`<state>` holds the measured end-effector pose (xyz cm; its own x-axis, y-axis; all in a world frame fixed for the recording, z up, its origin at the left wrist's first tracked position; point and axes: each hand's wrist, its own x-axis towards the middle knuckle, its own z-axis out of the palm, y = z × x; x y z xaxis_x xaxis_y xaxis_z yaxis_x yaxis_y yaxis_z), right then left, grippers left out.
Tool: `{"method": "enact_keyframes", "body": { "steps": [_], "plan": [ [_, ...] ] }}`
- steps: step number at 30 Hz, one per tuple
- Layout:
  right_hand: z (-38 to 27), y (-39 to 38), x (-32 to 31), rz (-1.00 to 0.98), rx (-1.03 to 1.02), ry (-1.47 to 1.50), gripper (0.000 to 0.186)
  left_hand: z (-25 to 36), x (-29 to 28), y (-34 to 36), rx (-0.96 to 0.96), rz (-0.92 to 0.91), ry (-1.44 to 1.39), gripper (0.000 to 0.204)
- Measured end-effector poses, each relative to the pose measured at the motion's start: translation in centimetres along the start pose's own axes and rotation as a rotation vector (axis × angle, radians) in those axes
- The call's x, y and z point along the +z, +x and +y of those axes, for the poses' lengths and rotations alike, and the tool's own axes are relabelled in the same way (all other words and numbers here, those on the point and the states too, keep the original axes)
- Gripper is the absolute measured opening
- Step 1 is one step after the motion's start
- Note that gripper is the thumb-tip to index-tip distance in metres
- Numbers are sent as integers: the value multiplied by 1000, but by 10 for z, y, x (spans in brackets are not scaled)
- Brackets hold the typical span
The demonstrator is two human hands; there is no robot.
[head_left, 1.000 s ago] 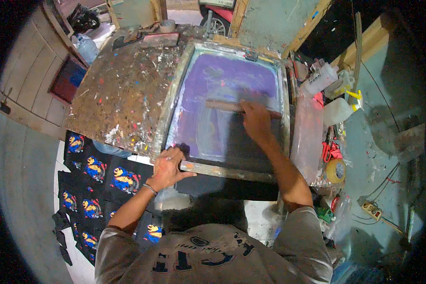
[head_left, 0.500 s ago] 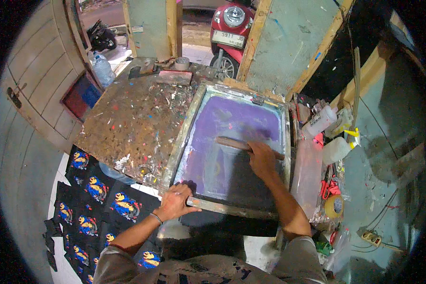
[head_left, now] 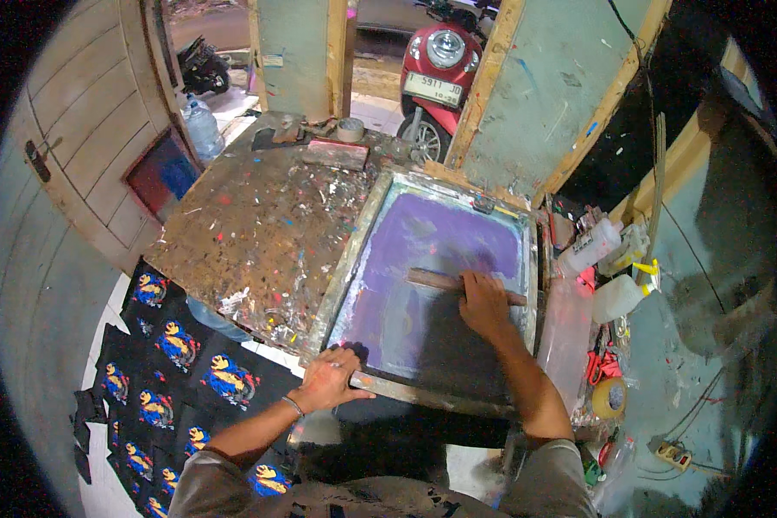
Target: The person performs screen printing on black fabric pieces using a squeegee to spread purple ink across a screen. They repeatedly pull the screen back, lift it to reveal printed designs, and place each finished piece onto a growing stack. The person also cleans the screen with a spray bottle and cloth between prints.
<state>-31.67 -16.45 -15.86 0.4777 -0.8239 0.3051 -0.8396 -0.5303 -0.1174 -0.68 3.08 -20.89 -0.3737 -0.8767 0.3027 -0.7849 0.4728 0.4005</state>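
Note:
A screen-printing frame (head_left: 344, 269) lies on a paint-spattered table, its mesh (head_left: 380, 302) mostly purple, with a greyer area at the middle and near part. My left hand (head_left: 330, 380) is closed round the frame's near left corner, thumb along the near rail. Across the mesh, my right hand (head_left: 485, 302) grips a squeegee (head_left: 436, 280) by its wooden handle. The squeegee lies crosswise, slightly tilted, its right end close to the frame's right rail. Its blade edge is hidden from above. Dark shadow covers the mesh's near right part.
The table (head_left: 242, 224) extends left, with a red-edged squeegee (head_left: 337, 155) and tape roll (head_left: 350, 129) at its far side. Bottles (head_left: 617, 298), red scissors (head_left: 597, 363) and yellowish tape (head_left: 609, 397) crowd the right. Printed black fabric pieces (head_left: 224, 380) lie lower left. A red scooter (head_left: 440, 78) stands beyond the doorway.
The whole view has shifted, so everything sits slightly lower and farther right. Relative to the frame, the squeegee and my right hand are almost where they were. My left hand keeps its corner hold.

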Motion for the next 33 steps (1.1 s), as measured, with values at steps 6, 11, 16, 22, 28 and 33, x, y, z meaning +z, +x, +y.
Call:
{"method": "enact_keyframes", "body": {
  "steps": [6,11,16,22,28,33],
  "plan": [
    [32,32,-4,-162,37,-24,42,1,2,4,38,36,9,63],
    [29,45,-15,-91,58,30,35,-3,5,2,32,32,-2,63],
    [32,65,-9,-201,38,-57,39,5,-7,4,-46,-85,-20,59],
    [43,74,13,-182,180,-85,63,7,-2,8,-14,-29,-12,57],
    [-7,17,-9,-153,129,-94,67,10,-7,10,-22,-31,20,56],
    [-72,-64,-38,-160,109,-174,67,14,-8,10,-81,-58,4,57]
  ]
}}
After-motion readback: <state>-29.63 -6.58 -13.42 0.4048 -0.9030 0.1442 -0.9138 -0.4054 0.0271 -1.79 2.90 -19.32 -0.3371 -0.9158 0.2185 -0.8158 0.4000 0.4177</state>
